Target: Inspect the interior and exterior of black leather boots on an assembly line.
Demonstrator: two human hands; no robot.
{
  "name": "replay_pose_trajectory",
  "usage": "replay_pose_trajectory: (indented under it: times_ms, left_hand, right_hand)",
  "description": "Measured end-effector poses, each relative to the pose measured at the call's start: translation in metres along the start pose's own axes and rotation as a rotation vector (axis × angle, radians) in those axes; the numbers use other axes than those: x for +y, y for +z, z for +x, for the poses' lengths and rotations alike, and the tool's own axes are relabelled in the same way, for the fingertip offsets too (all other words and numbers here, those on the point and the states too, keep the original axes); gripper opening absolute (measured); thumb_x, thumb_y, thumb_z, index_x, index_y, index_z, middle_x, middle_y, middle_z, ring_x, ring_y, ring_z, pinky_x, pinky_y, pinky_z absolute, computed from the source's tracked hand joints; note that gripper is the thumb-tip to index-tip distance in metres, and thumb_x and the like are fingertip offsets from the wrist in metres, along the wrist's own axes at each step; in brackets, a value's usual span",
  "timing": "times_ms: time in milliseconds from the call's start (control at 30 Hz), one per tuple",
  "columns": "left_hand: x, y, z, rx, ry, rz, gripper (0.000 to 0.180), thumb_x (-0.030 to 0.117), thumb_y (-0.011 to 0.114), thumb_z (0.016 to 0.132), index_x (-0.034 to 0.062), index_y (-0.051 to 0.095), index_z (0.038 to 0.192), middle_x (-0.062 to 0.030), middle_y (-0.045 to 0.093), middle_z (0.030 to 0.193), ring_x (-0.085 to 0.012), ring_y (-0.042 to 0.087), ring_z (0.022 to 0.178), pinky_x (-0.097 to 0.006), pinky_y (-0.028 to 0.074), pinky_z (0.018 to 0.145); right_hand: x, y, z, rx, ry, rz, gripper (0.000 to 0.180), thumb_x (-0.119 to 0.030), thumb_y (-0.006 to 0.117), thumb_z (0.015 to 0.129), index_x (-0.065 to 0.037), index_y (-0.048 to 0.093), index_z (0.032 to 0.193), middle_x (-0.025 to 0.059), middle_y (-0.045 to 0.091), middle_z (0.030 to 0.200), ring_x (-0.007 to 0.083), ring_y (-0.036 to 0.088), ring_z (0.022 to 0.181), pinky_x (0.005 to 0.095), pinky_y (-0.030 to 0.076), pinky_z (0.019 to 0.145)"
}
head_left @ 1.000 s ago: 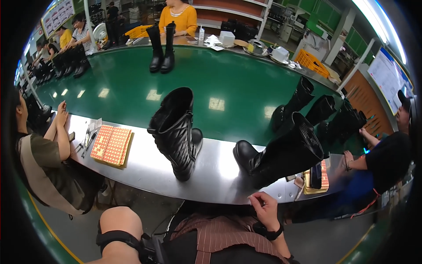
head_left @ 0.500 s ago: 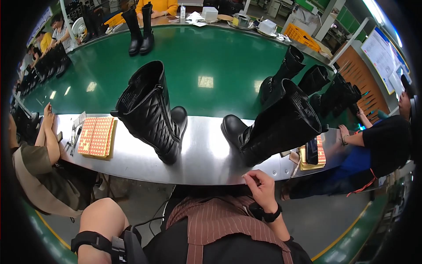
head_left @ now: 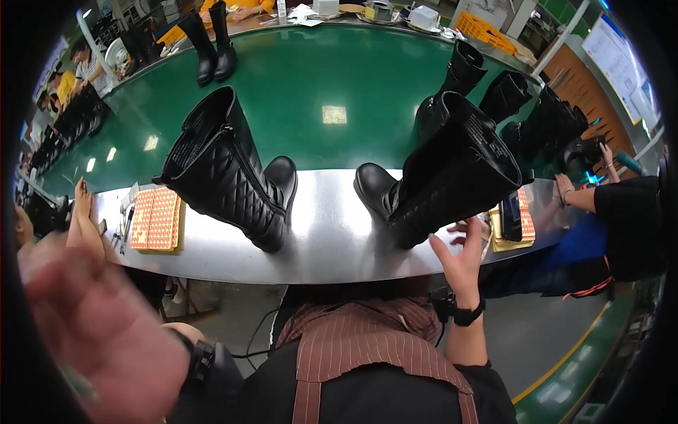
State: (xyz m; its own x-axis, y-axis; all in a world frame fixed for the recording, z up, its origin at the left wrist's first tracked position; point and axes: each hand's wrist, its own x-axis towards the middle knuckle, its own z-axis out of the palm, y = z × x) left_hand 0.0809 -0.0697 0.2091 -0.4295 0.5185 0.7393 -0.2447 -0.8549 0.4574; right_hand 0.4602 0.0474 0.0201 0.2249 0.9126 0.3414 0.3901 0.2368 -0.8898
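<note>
Head view: the right hand (head_left: 460, 267) is held up just beside the lower shaft of the right boot (head_left: 452, 177), with thumb and fingers spread well apart and nothing seen between them. Whether the boot is touched by the fingertips cannot be told. A dark band (head_left: 466, 313) is worn on that wrist. The left hand (head_left: 106, 332) is raised near the camera, to the left of the table, and is badly blurred; how wide it is cannot be told, and nothing can be made out in it.

Both boots are stood on the metal edge (head_left: 328, 244) of the table, openings up and toes pointed away from the body. The left boot (head_left: 236, 180), with its quilted shaft, is placed well apart from the left hand.

A reach toward the boots is judged to be in hand, with no grip yet made. For a hold on the right boot, the spread fingers would need to be closed around its shaft; for the left boot, the left hand would need to be brought forward.

Farther out, a dotted pad (head_left: 155, 219) is laid on the metal at the left, and more boots (head_left: 505, 97) are stood on the green tabletop (head_left: 304, 106).
</note>
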Motion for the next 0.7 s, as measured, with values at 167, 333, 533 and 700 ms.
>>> replay_pose_trajectory:
  times_ms: [167, 333, 533, 700]
  left_hand:
    - [-0.12, 0.006, -0.022, -0.48, -0.377, 0.387, 0.033, -0.018, 0.074, 0.074, 0.0014, 0.068, 0.1, -0.0113, 0.069, 0.095, -0.0192, 0.066, 0.09, -0.033, 0.054, 0.083]
    - [-0.165, 0.013, -0.046, -0.582, -0.606, 0.489, 0.023, -0.011, 0.071, 0.081, -0.0007, 0.074, 0.102, -0.0093, 0.071, 0.09, -0.0134, 0.065, 0.082, -0.024, 0.05, 0.074]
    - [-0.197, 0.06, -0.052, -0.773, -0.622, 0.328, 0.061, 0.002, 0.073, 0.088, 0.0021, 0.049, 0.145, -0.0136, 0.062, 0.132, -0.0209, 0.059, 0.123, -0.035, 0.049, 0.101]
    - [-0.205, 0.079, -0.055, -0.934, -0.557, 0.227, 0.074, 0.0, 0.076, 0.082, 0.0028, 0.043, 0.148, -0.015, 0.05, 0.143, -0.0286, 0.051, 0.132, -0.039, 0.042, 0.109]
  right_hand:
    - [0.024, 0.013, 0.015, -0.279, 0.026, -0.077, 0.065, -0.021, 0.084, 0.077, -0.005, 0.053, 0.132, 0.0075, 0.064, 0.121, 0.0225, 0.06, 0.112, 0.0387, 0.048, 0.091]
    - [0.038, 0.021, 0.015, -0.469, 0.145, -0.004, 0.055, -0.022, 0.082, 0.081, -0.004, 0.059, 0.127, 0.0099, 0.07, 0.114, 0.0223, 0.065, 0.106, 0.0356, 0.05, 0.091]
    - [0.031, 0.032, 0.006, -0.45, 0.037, 0.016, 0.051, -0.015, 0.083, 0.08, -0.004, 0.061, 0.125, 0.0116, 0.07, 0.109, 0.0234, 0.068, 0.099, 0.0351, 0.053, 0.086]
    - [0.04, 0.033, -0.008, -0.388, 0.036, -0.05, 0.052, -0.012, 0.081, 0.08, -0.004, 0.06, 0.127, 0.0123, 0.068, 0.112, 0.0228, 0.068, 0.1, 0.0337, 0.054, 0.084]
